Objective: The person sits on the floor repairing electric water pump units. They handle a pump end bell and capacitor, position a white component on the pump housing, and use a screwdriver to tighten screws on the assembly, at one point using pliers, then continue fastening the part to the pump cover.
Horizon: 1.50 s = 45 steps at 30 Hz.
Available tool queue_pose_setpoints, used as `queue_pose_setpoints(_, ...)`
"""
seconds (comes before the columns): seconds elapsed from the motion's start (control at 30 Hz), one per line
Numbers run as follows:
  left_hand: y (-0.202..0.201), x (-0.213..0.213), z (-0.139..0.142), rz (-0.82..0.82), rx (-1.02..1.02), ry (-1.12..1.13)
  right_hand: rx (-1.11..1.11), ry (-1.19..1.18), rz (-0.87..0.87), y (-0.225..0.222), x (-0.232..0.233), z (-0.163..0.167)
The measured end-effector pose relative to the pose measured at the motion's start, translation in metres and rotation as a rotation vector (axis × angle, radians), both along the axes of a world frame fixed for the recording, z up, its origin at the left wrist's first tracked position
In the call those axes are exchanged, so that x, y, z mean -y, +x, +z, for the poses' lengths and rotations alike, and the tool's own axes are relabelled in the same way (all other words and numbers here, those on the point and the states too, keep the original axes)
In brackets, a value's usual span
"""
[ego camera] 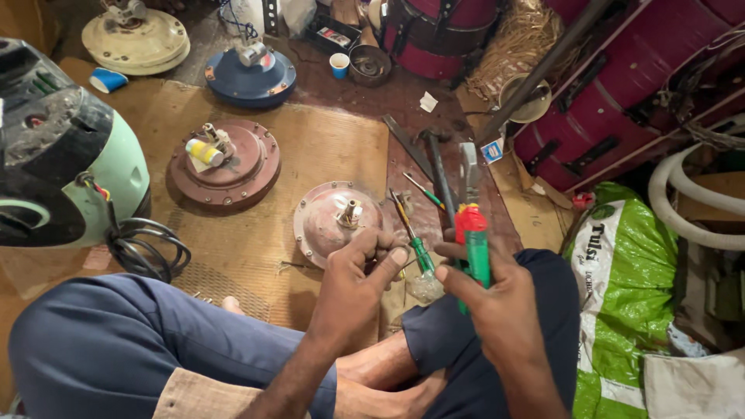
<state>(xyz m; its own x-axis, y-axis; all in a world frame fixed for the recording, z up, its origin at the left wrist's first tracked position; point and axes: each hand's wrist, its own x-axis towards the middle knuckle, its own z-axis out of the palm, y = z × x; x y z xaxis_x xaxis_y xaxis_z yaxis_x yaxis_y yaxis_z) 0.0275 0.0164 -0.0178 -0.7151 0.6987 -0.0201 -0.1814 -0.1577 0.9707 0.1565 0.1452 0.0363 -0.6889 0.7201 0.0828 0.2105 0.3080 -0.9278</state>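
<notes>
The right hand, low and right of centre in the frame, has its fingers clamped round the red-and-green plastic handles of a pair of steel pliers; the handles run up out of the fist and the grey jaws point toward the top of the frame, above the knuckles. The left hand, just beside it at centre bottom, has its fingers curled together, pinching something small and thin between thumb and fingertips; what it is cannot be told. A green-handled screwdriver lies between the two hands, its shaft slanting up and left; whether a finger touches it cannot be told.

Near the top centre a small blue-and-white paper cup stands upright beside a dark round metal bowl with some dark part inside; the cup's contents are hidden.

Both forearms rise from the bottom edge and converge, wrists bent slightly inward over the crossed legs in dark blue trousers; a reddish-brown round metal motor cover with a short centre shaft lies on the brown mat just above the left hand.
</notes>
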Motion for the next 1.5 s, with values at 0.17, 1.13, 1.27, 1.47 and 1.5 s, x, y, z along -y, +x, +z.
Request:
queue_pose_setpoints(0.17,-0.003,-0.002,-0.004,-0.106,0.071,0.044,0.174,0.023,-0.034,-0.006,-0.009,0.013)
queue_pose_setpoints(1.13,-0.007,-0.004,-0.002,-0.080,0.309,0.021,0.290,-0.445,0.094,0.050,0.007,-0.008)
queue_pose_setpoints(1.27,-0.008,-0.002,-0.001,-0.052,0.288,-0.007,0.319,-0.524,0.136,0.058,0.012,-0.017)
queue_pose_setpoints(1.47,-0.009,-0.002,0.002,-0.007,0.275,-0.002,0.335,-0.558,0.164,0.056,0.016,-0.023)
queue_pose_setpoints(1.5,-0.009,-0.002,0.003,0.000,0.265,-0.019,0.343,-0.564,0.160,0.056,0.016,-0.023)
